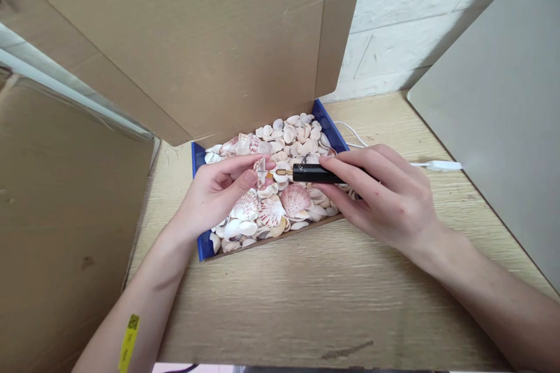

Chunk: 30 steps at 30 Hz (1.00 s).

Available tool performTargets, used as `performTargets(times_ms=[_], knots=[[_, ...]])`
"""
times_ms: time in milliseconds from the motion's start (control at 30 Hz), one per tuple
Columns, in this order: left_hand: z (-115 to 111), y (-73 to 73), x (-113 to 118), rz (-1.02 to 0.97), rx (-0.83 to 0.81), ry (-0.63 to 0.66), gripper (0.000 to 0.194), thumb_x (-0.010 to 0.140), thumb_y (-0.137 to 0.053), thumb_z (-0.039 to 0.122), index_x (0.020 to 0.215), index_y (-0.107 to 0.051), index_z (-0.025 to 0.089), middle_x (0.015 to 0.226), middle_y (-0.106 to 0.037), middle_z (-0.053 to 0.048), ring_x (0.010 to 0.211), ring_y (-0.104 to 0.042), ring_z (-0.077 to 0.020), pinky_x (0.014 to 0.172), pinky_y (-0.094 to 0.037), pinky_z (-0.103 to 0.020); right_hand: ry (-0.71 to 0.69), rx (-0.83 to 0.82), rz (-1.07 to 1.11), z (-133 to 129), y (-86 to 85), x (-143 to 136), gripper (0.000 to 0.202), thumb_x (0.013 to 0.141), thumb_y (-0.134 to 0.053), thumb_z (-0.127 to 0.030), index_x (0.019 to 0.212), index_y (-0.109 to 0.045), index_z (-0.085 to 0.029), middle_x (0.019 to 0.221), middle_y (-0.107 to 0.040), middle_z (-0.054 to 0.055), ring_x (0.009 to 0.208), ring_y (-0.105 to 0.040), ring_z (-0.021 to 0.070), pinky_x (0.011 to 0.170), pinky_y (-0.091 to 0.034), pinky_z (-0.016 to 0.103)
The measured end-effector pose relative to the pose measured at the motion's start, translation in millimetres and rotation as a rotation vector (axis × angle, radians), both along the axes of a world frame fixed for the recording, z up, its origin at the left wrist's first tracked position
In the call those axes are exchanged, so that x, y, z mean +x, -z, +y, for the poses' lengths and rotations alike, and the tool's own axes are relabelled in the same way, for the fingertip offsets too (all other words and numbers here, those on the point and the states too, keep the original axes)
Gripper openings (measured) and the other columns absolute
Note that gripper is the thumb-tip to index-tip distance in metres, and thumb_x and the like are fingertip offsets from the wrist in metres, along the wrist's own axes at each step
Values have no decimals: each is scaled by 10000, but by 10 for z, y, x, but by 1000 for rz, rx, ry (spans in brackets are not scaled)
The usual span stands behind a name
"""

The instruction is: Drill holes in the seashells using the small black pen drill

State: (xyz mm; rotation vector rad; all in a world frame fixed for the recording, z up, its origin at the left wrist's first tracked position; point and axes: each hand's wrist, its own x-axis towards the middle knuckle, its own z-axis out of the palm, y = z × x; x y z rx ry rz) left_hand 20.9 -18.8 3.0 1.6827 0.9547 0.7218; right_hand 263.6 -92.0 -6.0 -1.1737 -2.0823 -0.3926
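Between the thumb and fingers of my left hand (219,189) is a small ribbed seashell (259,173), held edge-on above the shells. My right hand (385,192) grips a black pen-shaped electric drill (312,173) lying level, its brass chuck and thin bit pointing left. The bit meets the seashell; whether it has gone through, I cannot tell. Below both hands lies a shallow blue box (203,245) full of loose shells, mostly pale, some fan-shaped with reddish markings, such as a large pinkish scallop shell (296,200).
A tall cardboard panel (210,35) stands behind the box, and another cardboard piece (65,215) is at the left. On the right, a grey board (494,87) leans over the wooden table (306,303). A white cable with a plug-like end (444,165) lies beside it.
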Motion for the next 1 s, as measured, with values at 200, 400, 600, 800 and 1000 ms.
performTargets(times_ms=[200, 400, 600, 800, 1000], knots=[[-4, -17, 45, -53, -52, -12, 251, 837, -675, 261, 1083, -704, 222, 1062, -743, -40, 887, -708, -158, 794, -576, -260, 2, 12, 9, 14, 19, 15, 328, 809, -672, -198, 1117, -575, -140, 938, -671, 97, 778, -611, 185, 681, -525, 322], [-8, -38, 54, -92, -76, 2, 199, 812, -698, 193, 1011, -701, 194, 1083, -735, -55, 949, -702, -168, 832, -579, -264, 8, 11, 5, 4, 16, 5, 335, 787, -690, -171, 1100, -585, -116, 925, -673, 105, 777, -604, 192, 680, -525, 328], [-3, -46, 36, -112, -102, 50, 185, 815, -696, 187, 998, -675, 187, 1109, -727, -62, 1022, -685, -179, 859, -563, -262, 21, 18, 2, 8, 7, 8, 314, 808, -670, -185, 1102, -575, -128, 920, -674, 95, 770, -611, 186, 678, -526, 322], [4, -43, 33, -81, -109, 73, 180, 831, -678, 189, 1009, -653, 194, 1114, -725, -76, 986, -697, -171, 778, -564, -240, 19, -19, -7, -12, 2, -3, 314, 826, -654, -216, 1118, -557, -152, 920, -679, 88, 769, -621, 190, 680, -527, 325], [7, -35, 25, -58, -119, 81, 154, 828, -671, 184, 976, -632, 181, 1098, -729, -83, 980, -696, -173, 771, -562, -242, 38, -46, -54, -22, 19, -24, 295, 867, -612, -275, 1115, -548, -128, 832, -676, 62, 703, -624, 164, 566, -461, 280]])
